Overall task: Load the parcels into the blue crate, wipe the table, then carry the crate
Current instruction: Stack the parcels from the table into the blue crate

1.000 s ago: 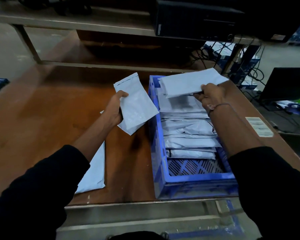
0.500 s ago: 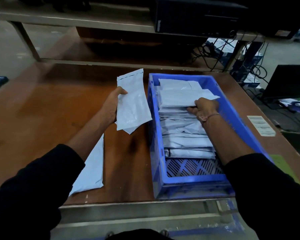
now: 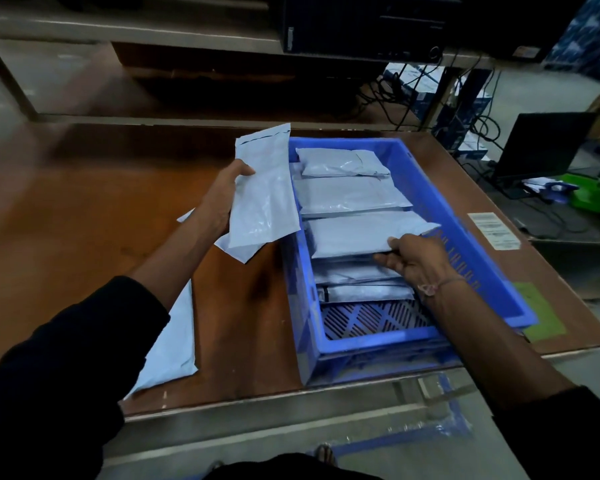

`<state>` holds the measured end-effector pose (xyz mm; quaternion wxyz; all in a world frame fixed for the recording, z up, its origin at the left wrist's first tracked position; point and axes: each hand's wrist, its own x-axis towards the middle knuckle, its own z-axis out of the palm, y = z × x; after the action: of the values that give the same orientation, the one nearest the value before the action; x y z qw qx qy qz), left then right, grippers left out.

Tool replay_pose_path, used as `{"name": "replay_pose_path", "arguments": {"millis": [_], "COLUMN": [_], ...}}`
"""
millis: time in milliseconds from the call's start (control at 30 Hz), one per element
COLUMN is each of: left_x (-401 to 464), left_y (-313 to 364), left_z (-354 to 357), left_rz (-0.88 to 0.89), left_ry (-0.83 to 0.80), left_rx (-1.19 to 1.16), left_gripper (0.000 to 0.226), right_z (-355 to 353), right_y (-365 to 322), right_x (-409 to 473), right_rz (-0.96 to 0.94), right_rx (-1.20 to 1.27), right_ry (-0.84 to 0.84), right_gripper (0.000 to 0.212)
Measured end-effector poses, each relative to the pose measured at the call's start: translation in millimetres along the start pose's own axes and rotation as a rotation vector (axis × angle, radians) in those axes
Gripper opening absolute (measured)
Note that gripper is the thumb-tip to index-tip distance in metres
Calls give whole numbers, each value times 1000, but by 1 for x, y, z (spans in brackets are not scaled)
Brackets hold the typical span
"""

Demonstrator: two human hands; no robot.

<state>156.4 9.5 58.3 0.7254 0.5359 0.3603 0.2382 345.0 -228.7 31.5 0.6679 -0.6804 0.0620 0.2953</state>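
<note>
Loading is underway: the blue crate point(image 3: 465, 244) is sitting on the wooden table point(image 3: 84, 237), and the right hand point(image 3: 418, 259) is pinching a white parcel point(image 3: 364, 235) onto the row inside. The left hand point(image 3: 224, 199), fingers curled round two more mailers point(image 3: 262, 195), is probably feeding next. Another mailer point(image 3: 174, 344) is lying partly hidden under the left sleeve.

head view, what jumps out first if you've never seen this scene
The blue crate on the right of the brown table, lined with white parcels. The right hand grips one parcel inside it, while the left hand holds more parcels upright just left of the crate. Another parcel lies on the table's near edge.
</note>
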Motion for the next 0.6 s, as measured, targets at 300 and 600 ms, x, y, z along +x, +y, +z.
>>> {"name": "replay_pose_path", "arguments": {"millis": [300,600], "left_x": [-5,-4], "left_y": [5,6], "left_z": [19,26], "left_rz": [87,183], "left_ry": [-34,-144], "left_rx": [58,117], "left_gripper": [22,13], "right_z": [24,10], "right_y": [9,2], "right_x": [15,0], "right_rz": [91,-321], "right_rx": [128,-533], "right_ry": [-43,326], "right_gripper": [43,105]}}
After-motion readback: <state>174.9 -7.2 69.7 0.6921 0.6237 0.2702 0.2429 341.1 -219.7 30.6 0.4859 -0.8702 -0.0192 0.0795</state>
